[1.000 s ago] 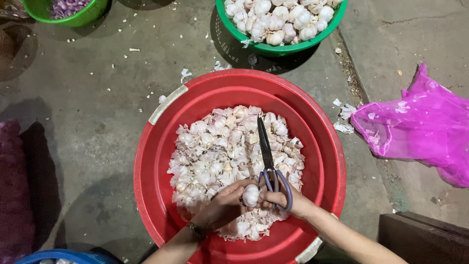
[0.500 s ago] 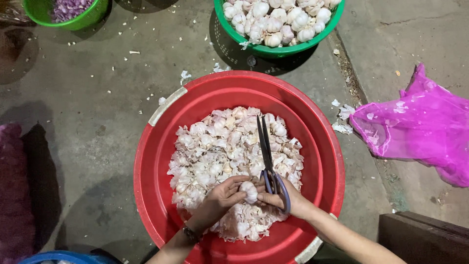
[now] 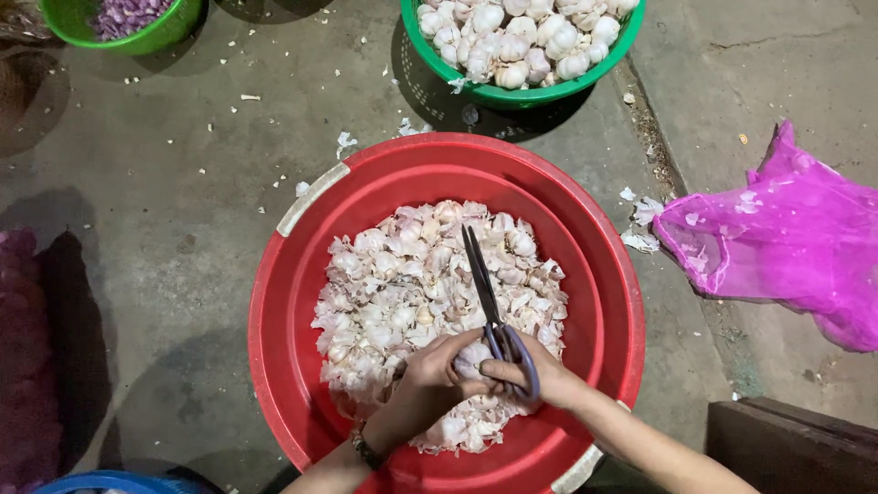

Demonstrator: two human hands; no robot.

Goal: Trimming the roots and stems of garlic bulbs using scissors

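Observation:
A big red basin [image 3: 293,302] on the concrete floor holds a heap of white garlic skins and cloves [image 3: 402,284]. My right hand [image 3: 540,375] grips the handles of long dark scissors [image 3: 483,284], whose closed blades point away from me over the heap. My left hand [image 3: 425,375] holds a white garlic bulb [image 3: 474,355] right against the scissor handles, the fingers wrapped around it. Both hands hover over the near part of the heap.
A green basket [image 3: 521,91] full of whole white garlic bulbs stands just beyond the basin. Another green basket [image 3: 155,32] with purple pieces sits at the far left. A pink mesh bag [image 3: 786,238] lies to the right, a dark block [image 3: 796,448] at the near right.
The hands stay together over the near heap. My left hand has turned the bulb and closed more tightly around it; the scissors have barely shifted.

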